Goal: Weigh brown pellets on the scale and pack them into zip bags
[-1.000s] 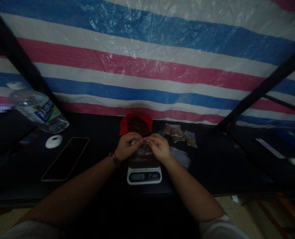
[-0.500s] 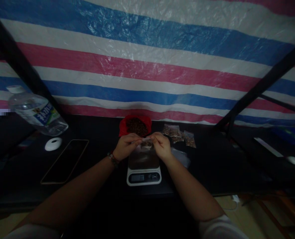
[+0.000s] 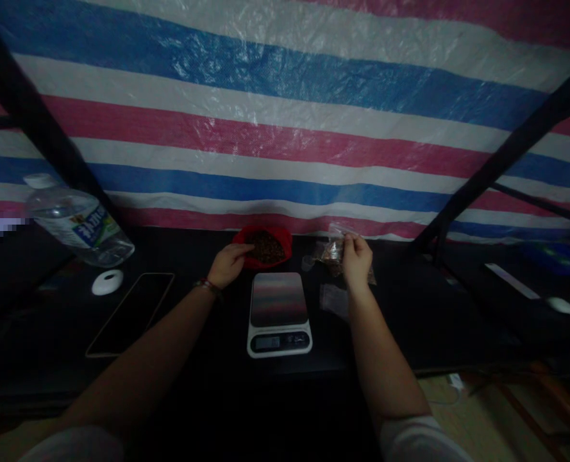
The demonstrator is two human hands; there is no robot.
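Found left hand (image 3: 227, 264) at the left edge of a red bag (image 3: 287, 244), fingertips over the rim by the brown pieces (image 3: 267, 248) inside; cannot tell whether pinching the bag or merely resting against it. Found right hand (image 3: 358, 260) in a pinching grip, thumb and fingers pressed together on a small clear bag (image 3: 333, 251) holding brown pieces. Located this bag toward the back of the tabletop (image 3: 438, 327), right of the red bag, over a group of filled bags (image 3: 372, 276) partly hidden by the hand; cannot tell whether touching them. Noted in front of the red bag: a white scale (image 3: 279, 298) with metal plate, display too dim to read. Noted just right of the scale: flat clear bags (image 3: 333, 299). Recorded at far left: a clear bottle (image 3: 80, 224), leaning in view, and a dark phone (image 3: 129, 316). Recorded behind everything: a striped sheet (image 3: 265, 141).
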